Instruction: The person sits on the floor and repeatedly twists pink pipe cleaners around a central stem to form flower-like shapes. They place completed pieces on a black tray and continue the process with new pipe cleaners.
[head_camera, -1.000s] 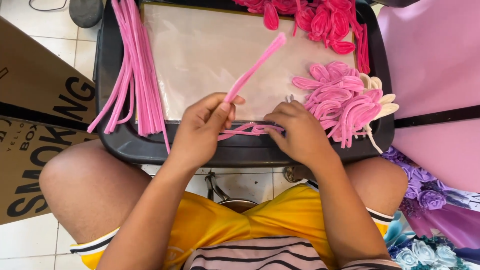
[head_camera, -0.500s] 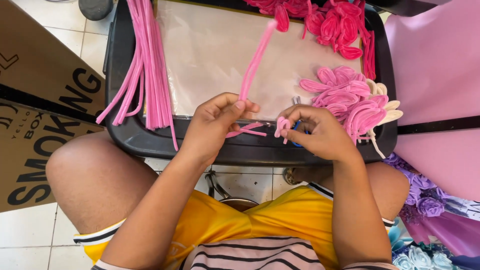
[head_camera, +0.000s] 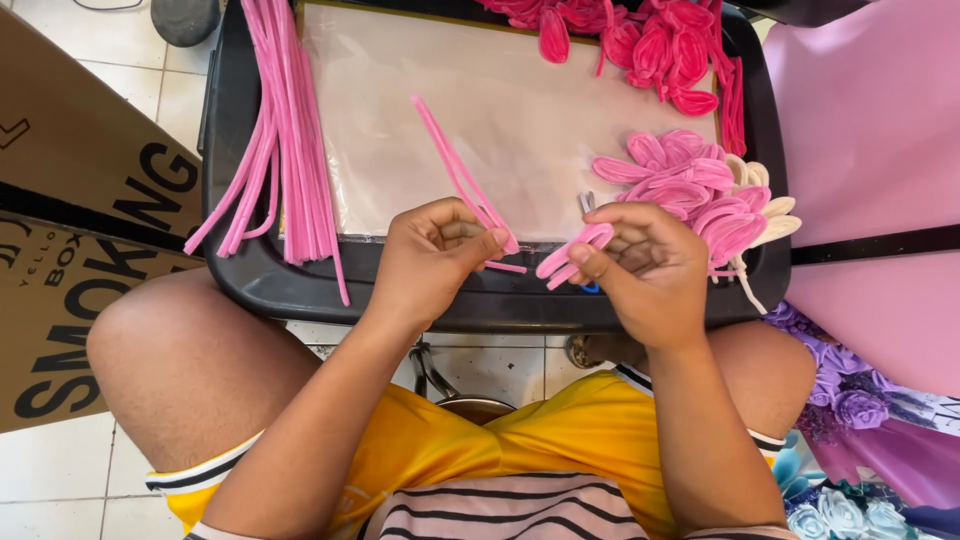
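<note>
Pipe cleaner, light pink (head_camera: 455, 165): your left hand (head_camera: 432, 255) pinches its near end between thumb and fingers, grip closed on it, and the long free end slants up and away over the clear plastic sheet (head_camera: 500, 110). Folded pink loop (head_camera: 572, 250): held in your right hand (head_camera: 645, 265), grip closed narrow around it, just beside the left hand above the near rim of the black tray (head_camera: 300, 290). Tray rests across your knees. Left side of tray: bundle of straight light pink pipe cleaners (head_camera: 285, 130), some ends hanging over the edge. Right side: heap of finished light pink petal loops (head_camera: 700, 190), a few cream ones among them. Far right corner: darker pink petal loops (head_camera: 660, 45). Beside your left knee: brown cardboard box (head_camera: 70, 250) on the tiled floor (head_camera: 60, 480).
</note>
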